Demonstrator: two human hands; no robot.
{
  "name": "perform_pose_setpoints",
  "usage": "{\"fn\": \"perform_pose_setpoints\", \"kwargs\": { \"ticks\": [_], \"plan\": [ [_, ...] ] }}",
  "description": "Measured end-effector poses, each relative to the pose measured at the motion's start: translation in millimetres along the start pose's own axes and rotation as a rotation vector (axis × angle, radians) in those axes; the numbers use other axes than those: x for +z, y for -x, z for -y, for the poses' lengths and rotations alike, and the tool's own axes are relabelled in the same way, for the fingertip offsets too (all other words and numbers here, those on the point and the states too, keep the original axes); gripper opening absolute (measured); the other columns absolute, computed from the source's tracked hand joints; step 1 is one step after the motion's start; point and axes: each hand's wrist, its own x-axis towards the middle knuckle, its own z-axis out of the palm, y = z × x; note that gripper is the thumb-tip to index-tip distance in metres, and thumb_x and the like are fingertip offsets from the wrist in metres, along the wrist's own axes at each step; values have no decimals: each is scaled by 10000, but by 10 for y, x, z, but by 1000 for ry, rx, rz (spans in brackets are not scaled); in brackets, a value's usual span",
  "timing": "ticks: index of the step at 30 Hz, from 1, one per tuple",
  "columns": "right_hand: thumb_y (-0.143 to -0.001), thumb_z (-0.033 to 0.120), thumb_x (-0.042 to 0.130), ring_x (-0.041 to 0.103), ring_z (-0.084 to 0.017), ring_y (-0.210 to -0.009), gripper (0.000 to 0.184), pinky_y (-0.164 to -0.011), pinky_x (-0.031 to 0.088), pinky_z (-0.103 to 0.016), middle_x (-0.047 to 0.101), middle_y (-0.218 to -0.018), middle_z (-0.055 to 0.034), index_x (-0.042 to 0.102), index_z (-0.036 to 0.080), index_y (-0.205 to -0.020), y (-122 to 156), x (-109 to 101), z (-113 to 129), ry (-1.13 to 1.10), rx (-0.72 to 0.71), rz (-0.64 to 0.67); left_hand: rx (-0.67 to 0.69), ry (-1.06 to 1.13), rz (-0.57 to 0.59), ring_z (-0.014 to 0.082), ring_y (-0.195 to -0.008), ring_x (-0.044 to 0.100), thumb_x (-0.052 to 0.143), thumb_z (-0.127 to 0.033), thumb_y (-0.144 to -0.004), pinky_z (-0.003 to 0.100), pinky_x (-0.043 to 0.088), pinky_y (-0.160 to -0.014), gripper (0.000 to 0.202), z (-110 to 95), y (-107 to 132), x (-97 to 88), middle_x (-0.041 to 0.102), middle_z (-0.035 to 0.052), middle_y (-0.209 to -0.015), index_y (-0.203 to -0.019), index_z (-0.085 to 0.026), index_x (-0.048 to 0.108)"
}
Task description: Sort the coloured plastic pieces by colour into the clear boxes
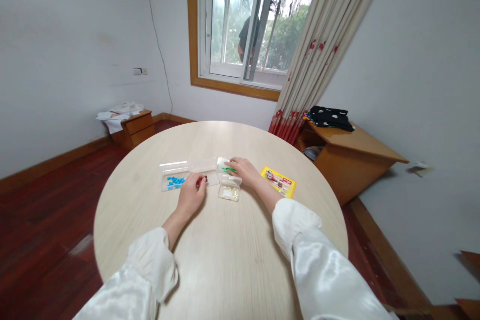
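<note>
My left hand [192, 194] is closed, its fingers curled around a small dark red piece [206, 179] at the fingertips. It rests over the right side of a clear plastic box [165, 185] that contains several small blue pieces [175, 182]. On the other side, my right hand [245, 171] grips the edge of another clear plastic box [222, 162] with green pieces [228, 170] in it. Part of that grip is hidden. Between the hands and closer to me lies a small clear box [228, 193] of pale yellow bits, its lid raised.
A yellow printed card or packet [279, 182] lies right of my right hand on the round table [225, 250]. Beyond the table stand a small cabinet with papers [138, 125], a tilted wooden desk [348, 155] with dark cloth, and a curtain [318, 50]. A person [248, 37] shows through the window.
</note>
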Motion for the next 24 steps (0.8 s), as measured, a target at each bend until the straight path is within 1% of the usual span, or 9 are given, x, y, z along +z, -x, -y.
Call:
{"fn": "perform_pose_setpoints", "kwargs": {
  "ticks": [4, 7, 10, 12, 17, 21, 24],
  "plan": [
    [-910, 275, 482, 491, -257, -1143, 366, -906, 390, -379, 519, -1287, -138, 544, 224, -1267, 47, 96, 18, 13, 13, 6, -7, -2, 3, 173, -702, 537, 442, -228, -827, 289, 415, -672, 143, -6, 4, -11, 616, 57, -760, -753, -176, 552],
    [-915, 262, 472, 453, -250, -1206, 382, -936, 383, -388, 491, -1327, -141, 522, 229, -1293, 66, 189, 17, -11, 50, -18, -6, -3, 8, 172, -702, 537, 440, -229, -829, 291, 415, -674, 148, 5, 8, -9, 617, 58, -761, -749, -176, 553],
    [-907, 237, 484, 361, -249, -1306, 383, -1016, 323, -411, 443, -1386, -130, 529, 239, -1287, 69, 244, -1, -29, 80, -33, -7, -6, 11, 172, -698, 534, 441, -230, -829, 290, 414, -673, 144, 15, 11, -2, 612, 55, -755, -749, -177, 548],
    [-895, 225, 497, 326, -253, -1335, 385, -1043, 293, -422, 415, -1414, -120, 536, 244, -1277, 61, 235, -19, -46, 102, -16, -12, -8, 8, 170, -687, 532, 444, -231, -826, 288, 411, -665, 140, 14, 10, 3, 610, 52, -747, -745, -179, 546],
    [-854, 206, 538, 417, -230, -1258, 434, -991, 336, -386, 436, -1383, -128, 495, 237, -1285, 0, 103, -44, -53, 103, 64, -8, -11, 17, 171, -682, 529, 443, -233, -824, 289, 405, -656, 144, 14, 6, 2, 607, 53, -739, -742, -178, 547],
    [-815, 243, 591, 461, -281, -1171, 468, -944, 334, -451, 521, -1256, -142, 486, 244, -1271, -73, 27, -21, -33, 131, 85, -5, -9, 23, 173, -691, 532, 440, -231, -825, 294, 412, -670, 141, 13, 7, -5, 606, 53, -744, -742, -181, 542],
    [-816, 282, 594, 486, -291, -1113, 506, -933, 319, -464, 546, -1166, -156, 457, 234, -1302, -60, -41, -12, -17, 162, 91, 0, 2, 24, 173, -687, 535, 438, -228, -820, 293, 418, -668, 140, -4, 6, -12, 605, 48, -737, -735, -184, 539]
  ]
}}
